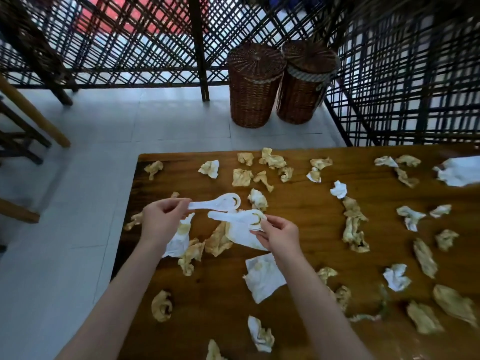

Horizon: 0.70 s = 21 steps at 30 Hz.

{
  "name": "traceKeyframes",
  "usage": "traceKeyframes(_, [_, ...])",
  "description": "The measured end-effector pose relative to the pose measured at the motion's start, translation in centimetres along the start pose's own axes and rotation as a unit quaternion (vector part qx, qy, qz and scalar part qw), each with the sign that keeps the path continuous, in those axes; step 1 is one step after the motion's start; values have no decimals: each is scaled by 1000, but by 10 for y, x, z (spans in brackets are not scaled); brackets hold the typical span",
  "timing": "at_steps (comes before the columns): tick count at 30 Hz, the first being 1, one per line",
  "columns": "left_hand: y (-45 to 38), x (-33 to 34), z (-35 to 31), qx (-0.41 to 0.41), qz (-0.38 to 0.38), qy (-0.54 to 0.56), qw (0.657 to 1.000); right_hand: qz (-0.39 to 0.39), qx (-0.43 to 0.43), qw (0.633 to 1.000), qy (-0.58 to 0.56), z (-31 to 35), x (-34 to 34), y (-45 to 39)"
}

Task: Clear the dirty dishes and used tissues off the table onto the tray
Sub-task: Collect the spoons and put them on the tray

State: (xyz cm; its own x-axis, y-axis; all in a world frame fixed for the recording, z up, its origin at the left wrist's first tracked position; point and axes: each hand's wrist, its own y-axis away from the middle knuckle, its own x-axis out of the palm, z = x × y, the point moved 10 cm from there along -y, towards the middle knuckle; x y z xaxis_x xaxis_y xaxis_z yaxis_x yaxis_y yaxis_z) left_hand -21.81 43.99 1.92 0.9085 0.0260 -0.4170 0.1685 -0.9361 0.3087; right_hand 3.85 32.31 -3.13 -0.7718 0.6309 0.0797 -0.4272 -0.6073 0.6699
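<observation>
Two white soup spoons with yellow-stained bowls are held above the wooden table [298, 203]. My left hand [162, 216] pinches the handle end of the upper spoon [220, 201]. My right hand [279, 233] pinches the bowl end of the lower spoon [233, 216], whose handle points left. Several crumpled, yellow-stained tissues lie scattered over the table, among them a flat white one [263, 279] under my right forearm and a stained one [179, 237] below my left wrist. No tray is in view.
Two tall wicker baskets [253, 84] with lids stand on the pale floor beyond the table's far edge, against a dark lattice screen [402, 87]. Wooden furniture legs [33, 113] show at the left. The table's left edge runs close to my left forearm.
</observation>
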Motion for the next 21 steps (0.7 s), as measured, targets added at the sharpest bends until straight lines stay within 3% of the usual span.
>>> traceKeyframes(10, [108,47,-30,127,39,-49,990,-76,-62,995,-16,-9,-105,88])
traceKeyframes(21, [239,134,-49,168,108,-40,979,-121,-65,989,-53,-32,-257,145])
